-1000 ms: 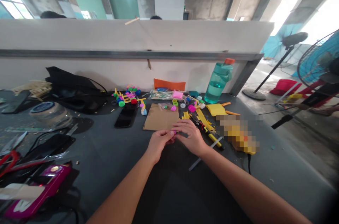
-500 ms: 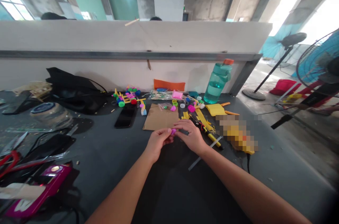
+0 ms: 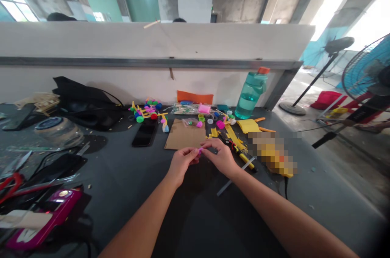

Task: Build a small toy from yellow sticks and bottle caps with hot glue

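Dark bench, full width of the near view. Teal bottle upright at back right, by the white partition. Brown cardboard flat, just beyond the hands. Left hand: fingers curled, thumb and fingertips closed on the small pink piece. Right hand: partly curled, fingertips at the piece; can't tell if it grips too. Black phone flat, left of the cardboard. Small pink piece between both hands' fingertips, mostly hidden.

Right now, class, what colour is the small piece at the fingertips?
Pinkish purple; the small piece shows best in the head view.
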